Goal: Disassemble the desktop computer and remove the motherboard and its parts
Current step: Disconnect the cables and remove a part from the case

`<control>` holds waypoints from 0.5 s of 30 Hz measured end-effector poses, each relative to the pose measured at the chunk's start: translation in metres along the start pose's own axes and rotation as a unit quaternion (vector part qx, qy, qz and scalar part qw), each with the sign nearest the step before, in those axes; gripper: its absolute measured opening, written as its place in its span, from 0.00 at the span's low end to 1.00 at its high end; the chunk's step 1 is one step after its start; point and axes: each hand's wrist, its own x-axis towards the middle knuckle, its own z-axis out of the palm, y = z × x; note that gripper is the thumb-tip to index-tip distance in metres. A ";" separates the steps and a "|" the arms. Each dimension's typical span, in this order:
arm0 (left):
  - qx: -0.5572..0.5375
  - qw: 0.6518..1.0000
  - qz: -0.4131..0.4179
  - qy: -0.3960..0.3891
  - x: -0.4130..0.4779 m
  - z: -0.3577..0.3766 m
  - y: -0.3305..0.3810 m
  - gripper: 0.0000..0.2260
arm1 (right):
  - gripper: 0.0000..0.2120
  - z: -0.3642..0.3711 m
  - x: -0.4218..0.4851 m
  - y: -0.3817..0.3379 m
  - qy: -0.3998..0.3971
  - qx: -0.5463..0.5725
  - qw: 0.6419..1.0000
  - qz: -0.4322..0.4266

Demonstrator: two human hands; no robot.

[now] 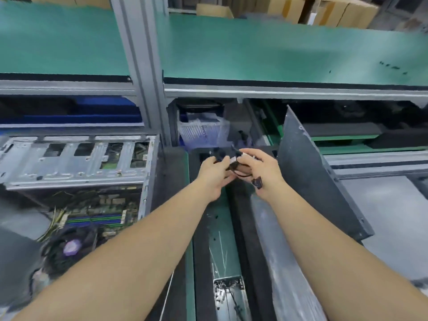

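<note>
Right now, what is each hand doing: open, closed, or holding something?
Left hand: fingers curled round one end of the cable bundle.
Right hand: grips the other end of the same cable bundle.

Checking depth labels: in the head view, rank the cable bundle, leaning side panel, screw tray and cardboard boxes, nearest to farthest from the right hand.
1. cable bundle: gripped in the right hand.
2. side panel: leaning just to its right.
3. screw tray: low, close to the person.
4. cardboard boxes: far back, beyond the shelf.
</note>
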 end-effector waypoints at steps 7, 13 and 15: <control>0.089 0.994 0.000 -0.066 0.063 0.040 -0.033 0.14 | 0.11 -0.052 0.057 0.033 0.116 0.017 0.993 0.010; 0.451 0.889 0.004 -0.075 0.098 0.053 -0.063 0.23 | 0.09 -0.061 0.085 0.076 0.207 -0.113 0.972 0.012; 0.512 0.857 0.033 -0.047 0.098 0.057 -0.065 0.22 | 0.12 -0.063 0.094 0.080 0.184 -0.245 0.952 0.010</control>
